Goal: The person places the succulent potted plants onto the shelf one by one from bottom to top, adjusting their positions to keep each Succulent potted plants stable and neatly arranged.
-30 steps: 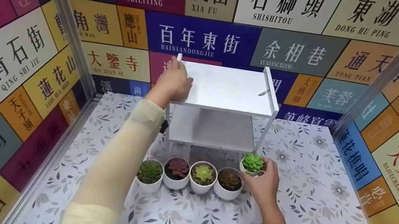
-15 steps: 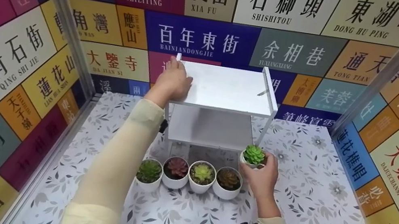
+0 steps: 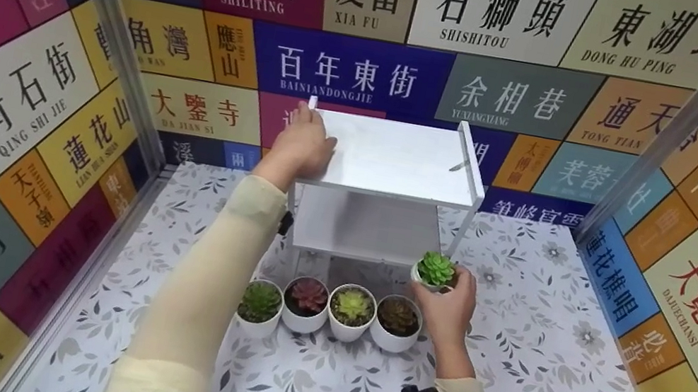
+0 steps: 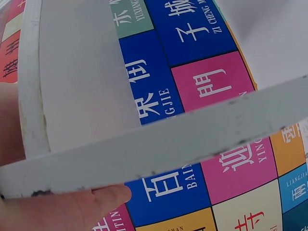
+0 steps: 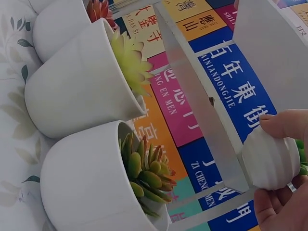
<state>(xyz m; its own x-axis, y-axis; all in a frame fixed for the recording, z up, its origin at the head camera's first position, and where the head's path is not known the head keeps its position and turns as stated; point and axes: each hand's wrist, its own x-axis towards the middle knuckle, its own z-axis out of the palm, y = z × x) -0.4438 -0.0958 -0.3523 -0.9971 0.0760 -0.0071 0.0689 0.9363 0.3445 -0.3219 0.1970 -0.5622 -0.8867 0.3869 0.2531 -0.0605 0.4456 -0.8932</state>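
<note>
My left hand (image 3: 304, 145) grips the upper left side of a white two-tier shelf (image 3: 399, 155); in the left wrist view its fingers (image 4: 110, 195) lie along the white bar. My right hand (image 3: 450, 307) pinches a potted succulent (image 3: 435, 269), a bright green rosette in a small white ribbed pot. That pot is off the table, by the front right corner of the lower tier (image 3: 372, 229). In the right wrist view, thumb and fingers hold the pot (image 5: 272, 159) from opposite sides, close to the shelf board's edge (image 5: 226, 159).
Several white-potted succulents stand in a row before the shelf: a dark green one (image 3: 260, 302), a reddish one (image 3: 307, 296), a yellow-green one (image 3: 352, 306) and a brownish one (image 3: 398, 316). Sign-printed walls (image 3: 350, 67) enclose the floral tabletop (image 3: 537, 308).
The right hand has moved slightly up and to the left with the green succulent, toward the lower tier. The left hand has stayed on the shelf.
</note>
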